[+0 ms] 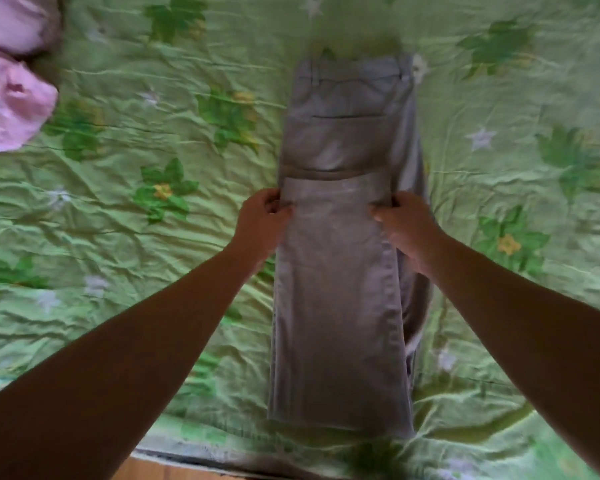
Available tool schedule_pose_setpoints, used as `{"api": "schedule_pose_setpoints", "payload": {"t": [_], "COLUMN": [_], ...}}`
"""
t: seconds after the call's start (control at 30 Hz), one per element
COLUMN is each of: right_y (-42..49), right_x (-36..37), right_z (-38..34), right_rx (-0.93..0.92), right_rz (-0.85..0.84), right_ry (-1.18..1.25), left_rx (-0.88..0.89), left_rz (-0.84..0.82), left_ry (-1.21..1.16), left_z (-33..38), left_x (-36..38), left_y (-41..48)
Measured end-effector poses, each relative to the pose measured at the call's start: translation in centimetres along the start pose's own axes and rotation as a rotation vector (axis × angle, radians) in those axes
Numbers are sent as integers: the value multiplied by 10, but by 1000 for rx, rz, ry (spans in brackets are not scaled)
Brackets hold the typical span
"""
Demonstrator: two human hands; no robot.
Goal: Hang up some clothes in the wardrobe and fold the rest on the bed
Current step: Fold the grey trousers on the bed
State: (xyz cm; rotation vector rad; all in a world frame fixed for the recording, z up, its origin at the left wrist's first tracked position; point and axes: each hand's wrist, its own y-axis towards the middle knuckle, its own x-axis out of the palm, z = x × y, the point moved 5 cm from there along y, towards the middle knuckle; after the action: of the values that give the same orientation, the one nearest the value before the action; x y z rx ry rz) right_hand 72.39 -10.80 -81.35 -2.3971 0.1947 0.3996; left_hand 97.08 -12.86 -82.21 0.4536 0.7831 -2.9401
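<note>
A crumpled green floral bed sheet (125,220) fills the frame, with grey trousers (340,306) lying lengthwise at its centre, waistband toward the top. The left hand (261,220) and right hand (409,230) each pinch one side of the doubled-over leg end at mid-frame. Pink clothes (11,81) lie bunched at the upper left; wooden floor (146,472) shows at the bottom edge.

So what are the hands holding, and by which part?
The grey trousers: left hand and right hand each grip one side edge of the folded-over leg section, just below its top corners.
</note>
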Motion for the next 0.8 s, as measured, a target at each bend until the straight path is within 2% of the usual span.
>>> {"api": "schedule_pose_setpoints", "payload": {"t": [0.13, 0.2, 0.27, 0.33, 0.4, 0.43, 0.53, 0.57, 0.67, 0.73, 0.8], "right_y": [33, 56, 69, 67, 65, 66, 64, 53, 8, -17, -28], "right_x": [-19, -19, -16, -13, -10, -8, -12, -20, -63, -83, -85], "right_z": [-49, -59, -47, -27, -10, -8, -10, -8, 28, 65, 89], "right_rx": [-232, -266, -259, -295, -340, -342, -314, -355, -510, -408, -226], "right_rz": [167, 157, 127, 94, 74, 86, 128, 171, 383, 368, 277], "right_ry": [-168, -329, -470, -546, -538, -520, -354, -309, -440, -477, -363], "left_rx": [135, 120, 117, 205, 261, 289, 304, 297, 338, 366, 368], "left_rz": [73, 88, 12, -102, -165, -151, -45, -32, -21, -14, -10], "left_ry": [2, 31, 109, 327, 528, 549, 479, 444, 396, 438, 494], "left_z": [44, 55, 50, 34, 20, 17, 18, 18, 11, 10, 13], "left_x": [-7, -3, 8, 19, 26, 26, 24, 22, 17, 16, 23], "left_y": [41, 64, 76, 76, 71, 70, 68, 65, 54, 47, 44]}}
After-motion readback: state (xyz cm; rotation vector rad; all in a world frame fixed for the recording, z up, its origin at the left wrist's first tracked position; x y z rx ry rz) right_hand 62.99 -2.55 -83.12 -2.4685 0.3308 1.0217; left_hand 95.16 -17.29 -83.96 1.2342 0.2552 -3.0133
